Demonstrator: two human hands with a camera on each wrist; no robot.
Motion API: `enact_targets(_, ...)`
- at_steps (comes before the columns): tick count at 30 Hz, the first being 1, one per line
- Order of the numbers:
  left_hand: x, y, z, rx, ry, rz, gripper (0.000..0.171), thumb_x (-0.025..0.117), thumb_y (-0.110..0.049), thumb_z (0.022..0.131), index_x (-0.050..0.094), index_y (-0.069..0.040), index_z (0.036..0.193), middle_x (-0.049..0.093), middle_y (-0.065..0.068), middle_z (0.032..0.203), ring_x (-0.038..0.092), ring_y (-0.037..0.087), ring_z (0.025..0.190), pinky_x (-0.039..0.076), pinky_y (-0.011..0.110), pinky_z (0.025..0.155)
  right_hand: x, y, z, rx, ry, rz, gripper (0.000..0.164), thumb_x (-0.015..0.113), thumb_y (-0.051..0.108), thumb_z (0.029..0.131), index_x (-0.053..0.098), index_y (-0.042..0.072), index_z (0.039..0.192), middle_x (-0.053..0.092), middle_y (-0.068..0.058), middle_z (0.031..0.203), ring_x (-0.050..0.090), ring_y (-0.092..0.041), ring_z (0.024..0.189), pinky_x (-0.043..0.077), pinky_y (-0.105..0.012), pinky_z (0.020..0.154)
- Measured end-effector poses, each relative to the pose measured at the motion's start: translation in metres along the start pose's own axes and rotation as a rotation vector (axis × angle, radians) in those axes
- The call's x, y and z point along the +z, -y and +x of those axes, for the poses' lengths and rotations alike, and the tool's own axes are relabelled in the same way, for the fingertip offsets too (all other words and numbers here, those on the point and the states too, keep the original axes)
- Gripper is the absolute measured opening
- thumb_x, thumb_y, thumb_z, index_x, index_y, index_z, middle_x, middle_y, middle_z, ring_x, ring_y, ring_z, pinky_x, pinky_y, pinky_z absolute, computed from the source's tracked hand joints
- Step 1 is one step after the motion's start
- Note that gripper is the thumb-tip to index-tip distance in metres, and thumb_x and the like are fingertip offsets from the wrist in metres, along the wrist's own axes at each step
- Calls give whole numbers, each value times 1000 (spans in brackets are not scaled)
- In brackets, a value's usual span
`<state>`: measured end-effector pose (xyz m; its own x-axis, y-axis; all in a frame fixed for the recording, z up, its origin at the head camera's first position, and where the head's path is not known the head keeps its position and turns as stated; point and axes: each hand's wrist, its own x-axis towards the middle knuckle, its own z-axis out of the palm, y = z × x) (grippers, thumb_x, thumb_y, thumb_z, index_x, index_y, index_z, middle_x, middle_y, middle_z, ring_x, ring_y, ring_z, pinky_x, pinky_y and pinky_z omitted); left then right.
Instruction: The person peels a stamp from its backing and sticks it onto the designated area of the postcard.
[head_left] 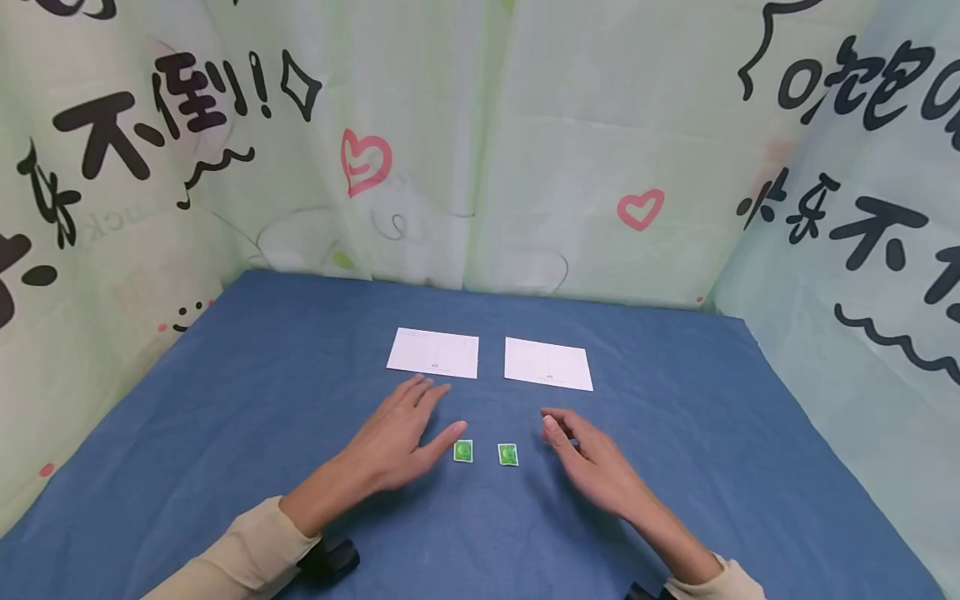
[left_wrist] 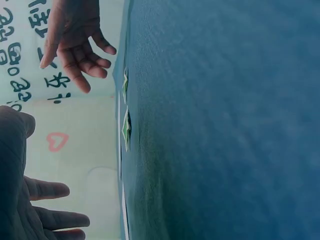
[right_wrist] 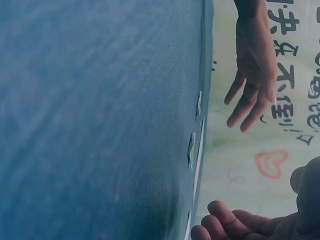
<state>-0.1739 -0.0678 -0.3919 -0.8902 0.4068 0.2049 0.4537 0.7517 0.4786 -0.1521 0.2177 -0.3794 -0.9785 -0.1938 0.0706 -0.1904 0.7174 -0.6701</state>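
Observation:
Two small green stamps with white edges lie side by side on the blue cloth, the left stamp (head_left: 463,451) and the right stamp (head_left: 508,455). Beyond them are two white cards, the left card (head_left: 433,353) and the right card (head_left: 548,364), each with faint print. My left hand (head_left: 397,437) hovers above the cloth with fingers spread, its thumb tip close to the left stamp in the head view. To the right of the stamps is my right hand (head_left: 592,462), raised, fingers loosely bent, holding nothing. In the left wrist view the stamps look slightly bent up from the cloth.
A blue cloth (head_left: 247,400) covers the table. Pale curtains with black writing and pink hearts enclose its back and both sides; the back curtain (head_left: 555,150) meets the far table edge. Dark wrist devices sit at both cream sleeves (head_left: 247,550).

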Motion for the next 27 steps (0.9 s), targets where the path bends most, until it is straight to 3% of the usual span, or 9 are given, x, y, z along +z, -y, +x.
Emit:
enact_targets(6, 6, -3, 10, 1, 2, 2, 72, 51, -57, 101, 47, -6, 152, 47, 18, 155, 30, 36, 151, 26, 55, 120, 5, 1, 3, -16, 1, 2, 45, 45, 41, 109, 60, 10, 138, 72, 3, 100, 65, -13, 100, 49, -43, 92)
enact_targets(13, 12, -10, 25, 4, 4, 33, 72, 52, -57, 101, 49, -6, 150, 50, 17, 151, 31, 39, 150, 26, 56, 120, 9, 4, 7, 17, 31, 30, 45, 51, 43, 107, 64, 7, 132, 71, 3, 89, 63, -8, 76, 48, -30, 71)
enact_targets(27, 21, -19, 55, 92, 1, 62, 57, 52, -41, 106, 51, -2, 147, 54, 22, 146, 36, 42, 147, 25, 55, 120, 15, 6, 14, 26, 113, 43, 48, 61, 48, 101, 69, 5, 119, 69, 4, 77, 63, -10, 66, 48, -29, 63)
